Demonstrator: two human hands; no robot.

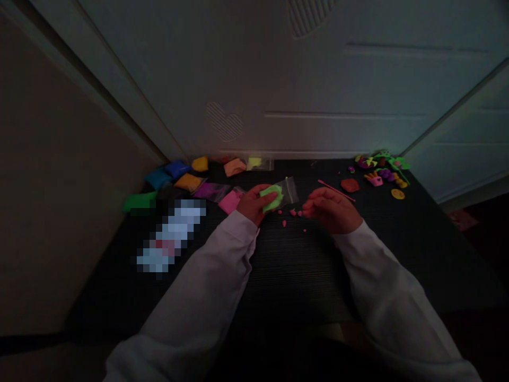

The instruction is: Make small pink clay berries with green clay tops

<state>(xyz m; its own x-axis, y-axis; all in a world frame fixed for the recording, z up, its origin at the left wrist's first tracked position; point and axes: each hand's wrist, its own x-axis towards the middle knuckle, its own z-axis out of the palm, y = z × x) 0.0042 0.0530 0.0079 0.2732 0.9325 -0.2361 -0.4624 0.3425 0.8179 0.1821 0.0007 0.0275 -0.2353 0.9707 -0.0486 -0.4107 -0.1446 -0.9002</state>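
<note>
My left hand [253, 203] is closed around a clear zip bag of light green modelling clay [272, 197], with the thumb across its front. The bag's transparent open-looking end [290, 190] sticks out to the right. To the right of the bag, apart from it, my right hand [332, 208] is held with its fingers curled and pressed together; whatever they hold, if anything, is hidden. Small pink clay pieces [293, 212] lie on the dark table between and below the hands. A thin pink modelling stick [336, 190] lies just behind my right hand.
Bags of coloured clay, including blue [177, 169], orange [189, 182], purple [209, 191] and pink [229, 201], line the table's back left. A blurred-out pale item [173, 236] lies in front of them. Finished-looking clay figures [384, 172] and a red clay lump [350, 185] sit back right. A wall panel [254, 79] rises behind.
</note>
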